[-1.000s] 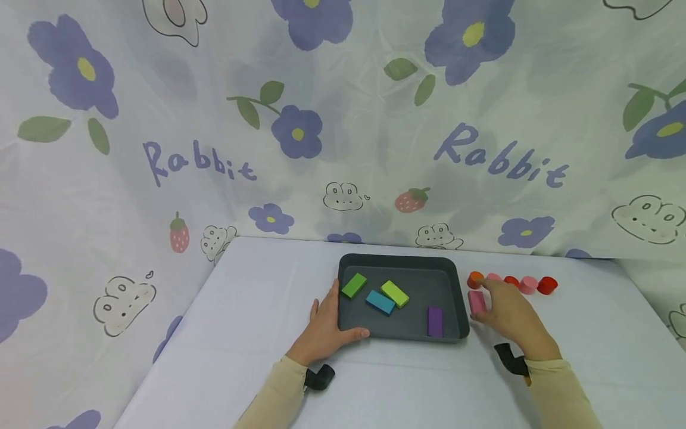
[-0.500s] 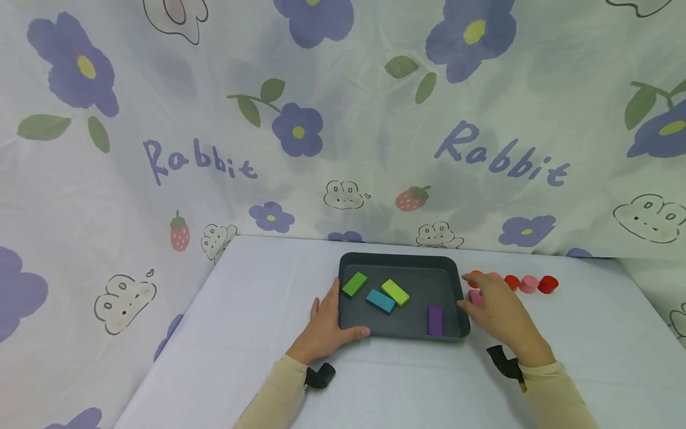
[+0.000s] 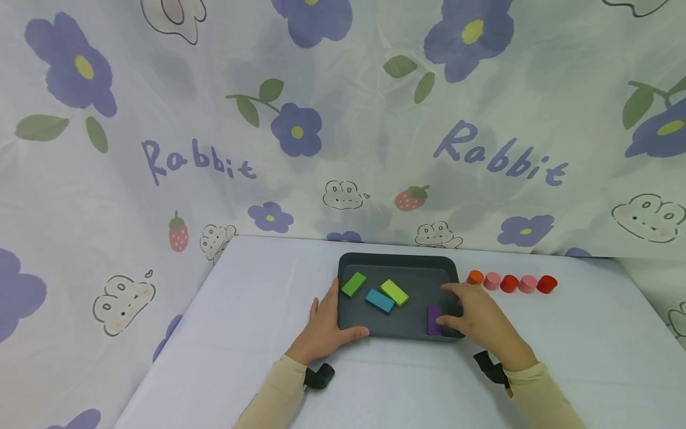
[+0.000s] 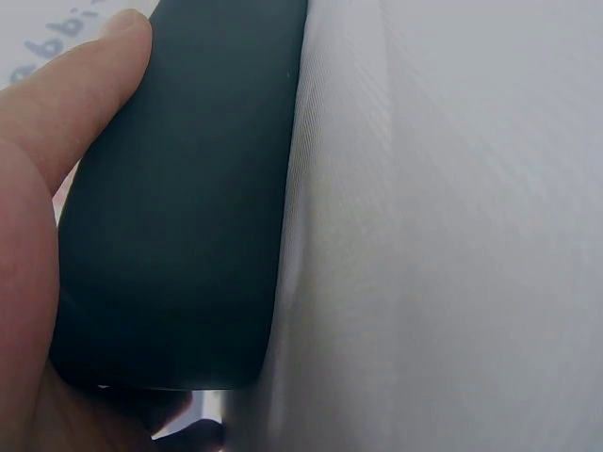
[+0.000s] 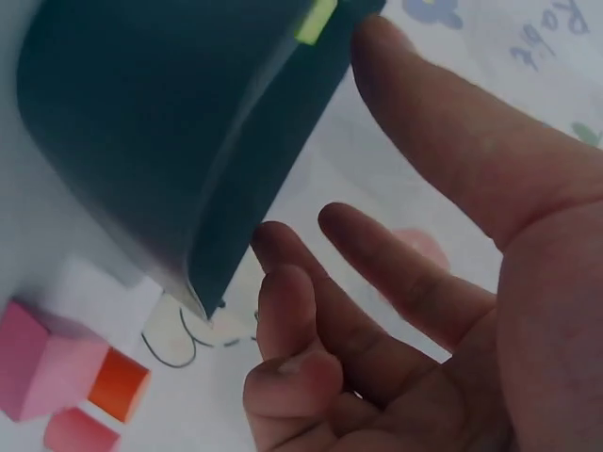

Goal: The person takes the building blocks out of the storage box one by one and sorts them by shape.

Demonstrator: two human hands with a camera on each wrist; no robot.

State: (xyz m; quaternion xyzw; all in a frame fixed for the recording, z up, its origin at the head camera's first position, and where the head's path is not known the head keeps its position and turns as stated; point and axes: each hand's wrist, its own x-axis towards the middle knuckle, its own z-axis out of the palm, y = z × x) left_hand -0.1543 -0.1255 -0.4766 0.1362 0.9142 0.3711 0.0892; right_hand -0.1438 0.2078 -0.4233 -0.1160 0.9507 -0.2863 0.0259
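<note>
A dark grey rectangular tray (image 3: 418,277) lies on the white tabletop. My left hand (image 3: 321,330) grips its near left corner, thumb along the front wall and fingers along the left side. My right hand (image 3: 485,319) reaches over the tray's right wall, thumb and fingers spread with nothing between them. Its thumb tip overlaps a purple block (image 3: 433,320) in the head view. Also in the tray are a green block (image 3: 354,285), a blue block (image 3: 379,301) and a yellow-green block (image 3: 395,292). A pink block (image 5: 66,372) outside the tray is hidden behind my right hand in the head view.
Right of the tray stands a row of short cylinders: orange (image 3: 474,278), pink (image 3: 492,280), red (image 3: 509,283), another pink one (image 3: 527,284) and another red one (image 3: 547,284). A cloth printed with flowers and rabbits (image 3: 343,131) hangs behind the table.
My right hand has left the pink block and moved left, over the tray's right wall to the purple block. The left hand and the tray have stayed in place.
</note>
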